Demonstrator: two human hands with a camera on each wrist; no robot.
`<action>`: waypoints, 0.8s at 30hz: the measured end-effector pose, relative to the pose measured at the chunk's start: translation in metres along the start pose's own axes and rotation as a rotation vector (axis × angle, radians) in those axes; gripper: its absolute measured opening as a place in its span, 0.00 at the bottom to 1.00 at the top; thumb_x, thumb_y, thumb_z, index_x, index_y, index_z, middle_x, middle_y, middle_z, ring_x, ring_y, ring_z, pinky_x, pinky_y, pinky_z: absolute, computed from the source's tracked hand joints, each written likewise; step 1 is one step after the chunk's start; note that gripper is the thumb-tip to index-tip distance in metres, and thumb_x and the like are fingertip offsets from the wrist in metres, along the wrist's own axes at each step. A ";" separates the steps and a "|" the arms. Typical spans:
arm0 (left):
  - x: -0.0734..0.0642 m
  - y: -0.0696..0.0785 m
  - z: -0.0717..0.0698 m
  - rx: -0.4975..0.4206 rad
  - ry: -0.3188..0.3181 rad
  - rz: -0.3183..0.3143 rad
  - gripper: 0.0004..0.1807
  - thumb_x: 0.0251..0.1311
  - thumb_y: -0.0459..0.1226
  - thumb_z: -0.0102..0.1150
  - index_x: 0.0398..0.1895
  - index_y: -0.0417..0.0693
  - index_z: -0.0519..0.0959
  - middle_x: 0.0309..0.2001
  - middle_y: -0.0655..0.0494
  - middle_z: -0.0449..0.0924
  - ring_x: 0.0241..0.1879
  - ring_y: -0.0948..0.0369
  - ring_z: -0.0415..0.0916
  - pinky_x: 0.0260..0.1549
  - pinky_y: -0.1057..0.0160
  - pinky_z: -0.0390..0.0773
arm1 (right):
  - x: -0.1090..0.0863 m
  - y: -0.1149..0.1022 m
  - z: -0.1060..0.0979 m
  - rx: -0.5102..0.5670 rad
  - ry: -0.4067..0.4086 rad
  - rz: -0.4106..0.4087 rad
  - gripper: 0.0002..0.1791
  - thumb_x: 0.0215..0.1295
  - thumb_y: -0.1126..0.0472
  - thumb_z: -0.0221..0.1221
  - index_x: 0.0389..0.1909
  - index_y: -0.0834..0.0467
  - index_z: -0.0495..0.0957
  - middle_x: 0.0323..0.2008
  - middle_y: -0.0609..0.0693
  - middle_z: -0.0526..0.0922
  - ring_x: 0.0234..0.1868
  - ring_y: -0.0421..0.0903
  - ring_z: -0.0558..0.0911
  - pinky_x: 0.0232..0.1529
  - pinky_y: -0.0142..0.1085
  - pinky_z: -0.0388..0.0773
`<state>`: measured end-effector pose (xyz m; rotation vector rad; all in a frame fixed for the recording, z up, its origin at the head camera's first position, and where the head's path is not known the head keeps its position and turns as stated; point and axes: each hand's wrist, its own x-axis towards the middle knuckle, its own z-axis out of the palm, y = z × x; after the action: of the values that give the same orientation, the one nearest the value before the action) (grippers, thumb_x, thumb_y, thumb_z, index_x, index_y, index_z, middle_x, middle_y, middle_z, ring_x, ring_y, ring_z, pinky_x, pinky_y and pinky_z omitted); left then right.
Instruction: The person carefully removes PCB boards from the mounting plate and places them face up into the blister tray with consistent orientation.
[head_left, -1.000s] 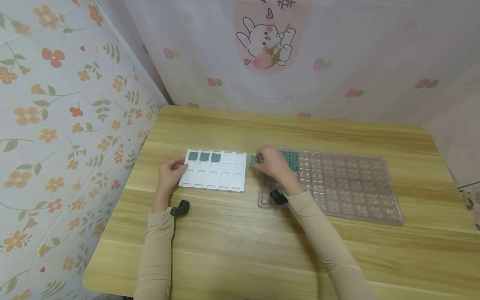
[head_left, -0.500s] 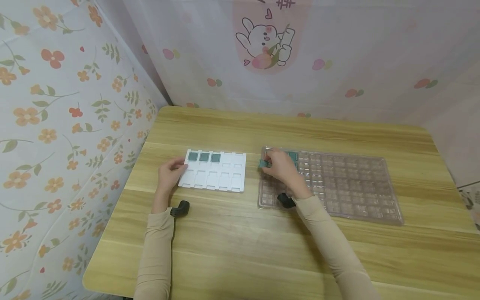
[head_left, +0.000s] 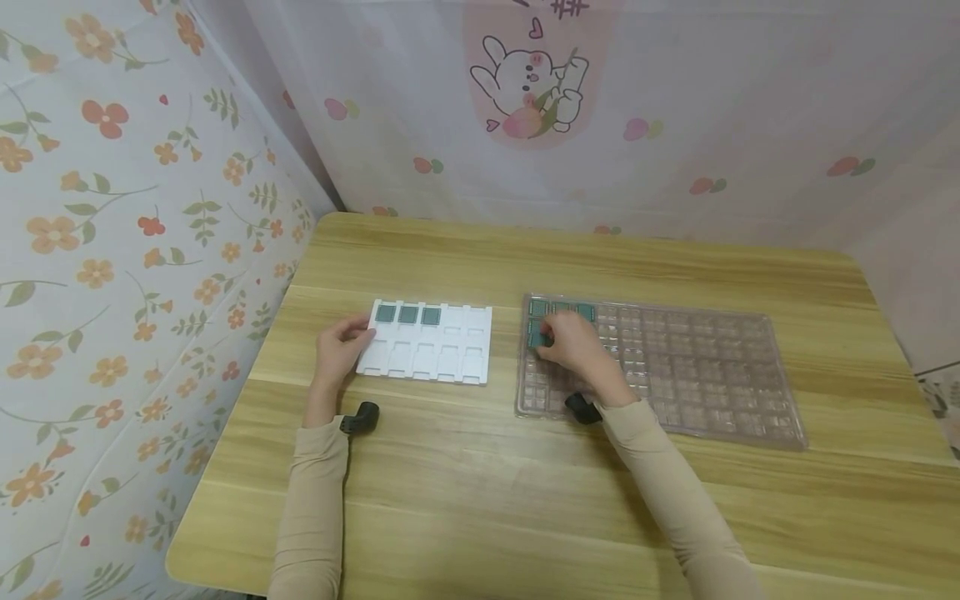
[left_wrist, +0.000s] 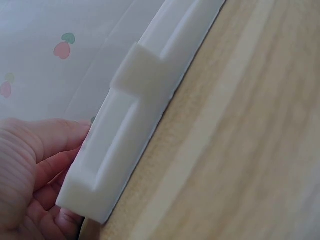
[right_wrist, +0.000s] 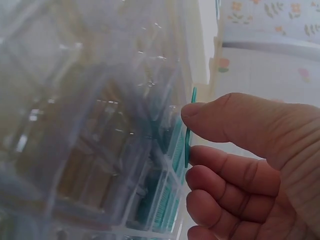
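Observation:
My left hand (head_left: 341, 354) holds the left edge of a white moulded tray (head_left: 423, 340). Seen from the left wrist, the thumb (left_wrist: 65, 137) lies against the tray wall (left_wrist: 125, 95) and the other fingers curl beside its end. Three green square chips (head_left: 408, 314) sit in the tray's back row. Over the left part of a clear plastic blister tray (head_left: 720, 367), my right hand (head_left: 576, 342) pinches a thin green chip (right_wrist: 187, 142) between thumb and fingers. Behind it, more green chips (head_left: 585, 312) lie in the clear tray's back row; fingers hide some pockets.
Both trays lie on a wood-grain table (head_left: 465, 500), with a strip of bare wood between them. A black wrist device (head_left: 360, 418) sits at the left cuff, another (head_left: 582, 408) at the right. Patterned curtains (head_left: 675, 125) hang behind and to the left.
My right hand has carried the green chip rightward, from the gap between the trays onto the clear tray's left column. My left hand and the white tray have stayed put.

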<state>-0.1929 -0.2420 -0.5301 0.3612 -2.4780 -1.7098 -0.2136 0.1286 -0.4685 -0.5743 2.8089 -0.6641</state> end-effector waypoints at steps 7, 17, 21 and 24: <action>0.000 0.000 0.000 0.013 0.006 0.015 0.16 0.55 0.30 0.61 0.48 0.35 0.79 0.40 0.38 0.79 0.33 0.63 0.72 0.29 0.74 0.70 | -0.003 0.001 0.002 0.011 -0.035 0.028 0.13 0.52 0.63 0.67 0.36 0.67 0.79 0.27 0.52 0.75 0.29 0.47 0.72 0.31 0.38 0.71; 0.000 0.000 0.000 0.014 0.009 0.022 0.16 0.55 0.30 0.62 0.48 0.35 0.79 0.41 0.38 0.79 0.33 0.64 0.72 0.30 0.74 0.70 | -0.004 0.002 0.005 0.012 -0.044 0.020 0.14 0.52 0.62 0.68 0.37 0.66 0.79 0.29 0.53 0.77 0.31 0.47 0.73 0.33 0.39 0.73; 0.000 0.001 0.000 0.004 0.005 0.013 0.16 0.55 0.30 0.61 0.49 0.35 0.79 0.41 0.38 0.79 0.33 0.64 0.72 0.30 0.74 0.71 | -0.005 0.002 0.006 -0.010 -0.041 0.007 0.14 0.52 0.61 0.68 0.37 0.65 0.80 0.28 0.52 0.77 0.30 0.47 0.73 0.32 0.38 0.72; 0.000 0.001 0.000 0.007 0.006 0.015 0.16 0.55 0.30 0.61 0.49 0.35 0.79 0.40 0.38 0.79 0.32 0.65 0.72 0.30 0.74 0.71 | -0.005 0.002 0.005 -0.029 -0.030 -0.001 0.14 0.52 0.61 0.68 0.37 0.65 0.80 0.28 0.52 0.77 0.30 0.46 0.74 0.32 0.39 0.73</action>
<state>-0.1926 -0.2416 -0.5293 0.3468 -2.4767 -1.6924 -0.2082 0.1306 -0.4738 -0.5858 2.7943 -0.6112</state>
